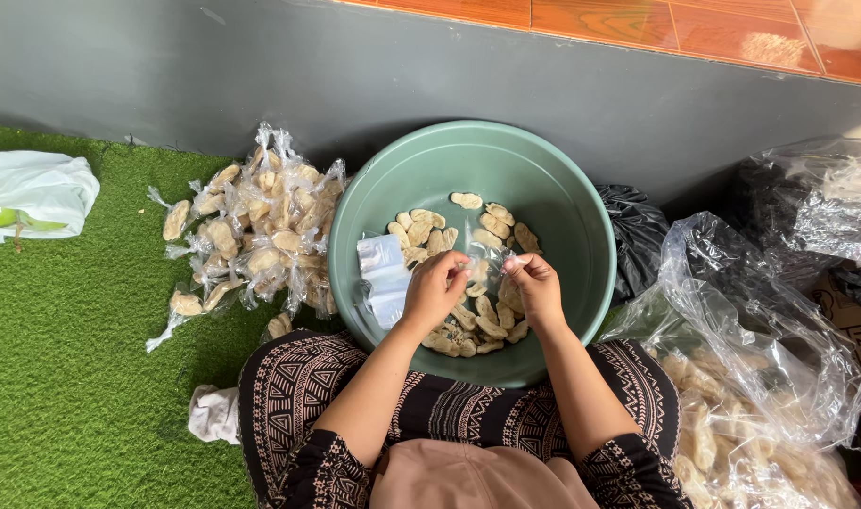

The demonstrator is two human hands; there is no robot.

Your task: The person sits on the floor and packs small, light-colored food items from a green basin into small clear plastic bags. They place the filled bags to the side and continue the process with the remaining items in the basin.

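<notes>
A green plastic basin (553, 203) rests on my lap, holding several pale oval crackers (421, 229). My left hand (432, 290) and my right hand (537, 286) are over the basin, each pinching one side of a small clear plastic bag (485, 267) between them. A short stack of flat clear bags (385, 279) lies inside the basin by my left hand.
A pile of filled, tied cracker packets (251, 234) lies on the green artificial turf (63, 377) left of the basin. A large clear bag of crackers (751, 396) sits at right, a black bag (638, 240) behind the basin, a white bag (34, 193) at far left, a grey wall (261, 66) behind.
</notes>
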